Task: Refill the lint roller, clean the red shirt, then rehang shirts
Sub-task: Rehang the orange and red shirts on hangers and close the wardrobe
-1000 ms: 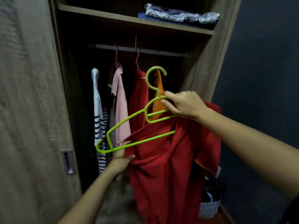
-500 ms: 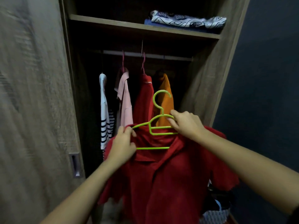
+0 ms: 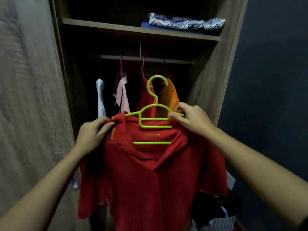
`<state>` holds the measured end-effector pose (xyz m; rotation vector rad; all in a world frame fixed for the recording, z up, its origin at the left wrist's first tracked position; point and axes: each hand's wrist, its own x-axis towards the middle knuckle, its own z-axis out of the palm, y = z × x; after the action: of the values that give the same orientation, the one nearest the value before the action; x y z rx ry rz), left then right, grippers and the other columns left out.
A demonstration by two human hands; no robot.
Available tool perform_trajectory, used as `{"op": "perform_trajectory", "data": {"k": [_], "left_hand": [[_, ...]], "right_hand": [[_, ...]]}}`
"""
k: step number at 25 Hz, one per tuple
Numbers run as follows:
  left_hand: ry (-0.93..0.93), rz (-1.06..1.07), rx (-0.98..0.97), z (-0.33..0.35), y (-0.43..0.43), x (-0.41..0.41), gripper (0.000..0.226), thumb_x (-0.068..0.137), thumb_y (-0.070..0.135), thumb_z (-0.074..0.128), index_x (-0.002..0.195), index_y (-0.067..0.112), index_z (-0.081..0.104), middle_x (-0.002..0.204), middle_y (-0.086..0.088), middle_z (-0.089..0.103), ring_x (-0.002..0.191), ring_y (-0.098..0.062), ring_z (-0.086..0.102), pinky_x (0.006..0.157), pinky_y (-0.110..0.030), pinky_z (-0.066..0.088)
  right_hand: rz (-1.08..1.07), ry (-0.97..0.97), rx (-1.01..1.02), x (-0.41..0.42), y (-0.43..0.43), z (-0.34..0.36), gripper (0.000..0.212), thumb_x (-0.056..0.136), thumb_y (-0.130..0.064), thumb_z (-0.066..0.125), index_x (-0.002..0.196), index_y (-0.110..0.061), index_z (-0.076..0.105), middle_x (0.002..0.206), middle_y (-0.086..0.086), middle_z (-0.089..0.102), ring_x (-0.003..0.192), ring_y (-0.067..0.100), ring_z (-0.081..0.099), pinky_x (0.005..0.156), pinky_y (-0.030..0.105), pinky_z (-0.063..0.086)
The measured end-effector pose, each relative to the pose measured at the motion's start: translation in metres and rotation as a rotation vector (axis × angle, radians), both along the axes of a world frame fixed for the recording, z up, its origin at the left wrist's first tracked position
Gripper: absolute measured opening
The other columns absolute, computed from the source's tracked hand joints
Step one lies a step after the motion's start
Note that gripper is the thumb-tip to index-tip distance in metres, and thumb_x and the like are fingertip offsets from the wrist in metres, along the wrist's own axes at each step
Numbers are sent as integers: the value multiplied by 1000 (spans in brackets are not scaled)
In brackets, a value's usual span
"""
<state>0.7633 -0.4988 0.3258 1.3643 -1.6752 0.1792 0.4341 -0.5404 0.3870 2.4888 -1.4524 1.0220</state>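
Observation:
A red collared shirt hangs in front of me on a lime-green plastic hanger, whose hook points up and free of the rail. My left hand pinches the shirt's left shoulder where it covers the hanger's arm. My right hand grips the hanger's right arm together with the shirt's right shoulder. The hanger's lower bars show inside the open collar. No lint roller is in view.
An open wooden wardrobe holds a rail with a white striped shirt, a pink shirt, another red shirt and an orange shirt. Folded patterned cloth lies on the shelf above. A basket sits at the lower right.
The hanger went from tilted and outside the shirt to level inside the collar. My left hand rose from the hem to the left shoulder. The shirt now drapes over both hanger arms.

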Motion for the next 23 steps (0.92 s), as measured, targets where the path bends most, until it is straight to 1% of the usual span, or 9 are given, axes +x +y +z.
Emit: {"op": "perform_trajectory", "data": {"k": [3, 6, 9, 11, 13, 15, 18, 20, 23], "left_hand": [[147, -8, 5, 3, 0, 25, 25, 76, 61, 47, 76, 40, 61, 70, -4, 67, 68, -22, 61, 65, -39, 47], [227, -55, 45, 6, 3, 28, 9, 81, 46, 60, 75, 52, 63, 77, 18, 69, 67, 5, 57, 68, -20, 46], [391, -237, 85, 4, 8, 26, 39, 89, 11, 57, 76, 45, 71, 72, 34, 67, 73, 17, 59, 71, -2, 46], [501, -293, 105, 4, 11, 28, 43, 92, 11, 51, 75, 44, 73, 73, 30, 69, 73, 15, 60, 70, -3, 47], [409, -343, 191, 10, 13, 28, 32, 90, 16, 54, 87, 42, 73, 83, 32, 69, 81, 15, 59, 77, -3, 46], [252, -364, 305, 18, 12, 30, 21, 82, 32, 63, 103, 35, 69, 96, 28, 69, 90, 11, 60, 83, -7, 47], [53, -307, 257, 22, 10, 21, 46, 73, 61, 60, 84, 17, 69, 74, -3, 69, 64, 2, 54, 62, -23, 46], [-32, -254, 182, 21, 11, -5, 41, 76, 54, 54, 76, 14, 66, 61, -5, 60, 54, 1, 47, 55, -24, 38], [-111, -181, 134, 8, 10, -55, 32, 78, 41, 52, 79, 12, 66, 59, -7, 61, 56, -8, 55, 57, -28, 37]], "right_hand": [[89, -111, 144, -21, -7, 4, 34, 77, -68, 45, 97, -42, 53, 97, -5, 67, 81, 6, 60, 74, 31, 45], [271, -147, 288, -27, -13, -2, 18, 94, -35, 47, 107, -33, 58, 104, -9, 65, 89, -7, 58, 82, 16, 42], [296, -189, 300, -26, -15, -6, 16, 95, -25, 49, 104, -25, 62, 98, -9, 66, 86, -10, 59, 77, 6, 42], [316, -277, 307, -24, -15, -6, 15, 94, -21, 51, 102, -22, 63, 93, -9, 66, 81, -11, 59, 74, 5, 43], [317, -343, 292, -23, -15, -7, 15, 93, -20, 53, 102, -21, 65, 93, -8, 66, 80, -11, 60, 74, 7, 44], [255, -341, 274, -21, -18, -8, 14, 91, -27, 56, 101, -26, 66, 93, -9, 68, 84, -5, 62, 80, 21, 49], [29, -227, 119, -14, -16, -5, 27, 84, -37, 63, 110, -27, 62, 104, -5, 68, 98, 11, 63, 90, 38, 50], [-15, -217, 95, 1, -6, -4, 42, 84, -27, 65, 122, -14, 51, 108, 3, 63, 97, 16, 59, 91, 32, 47], [-34, -162, 427, 41, 13, -17, 28, 91, -29, 54, 114, -15, 47, 85, -6, 58, 82, 13, 54, 73, 25, 40]]}}
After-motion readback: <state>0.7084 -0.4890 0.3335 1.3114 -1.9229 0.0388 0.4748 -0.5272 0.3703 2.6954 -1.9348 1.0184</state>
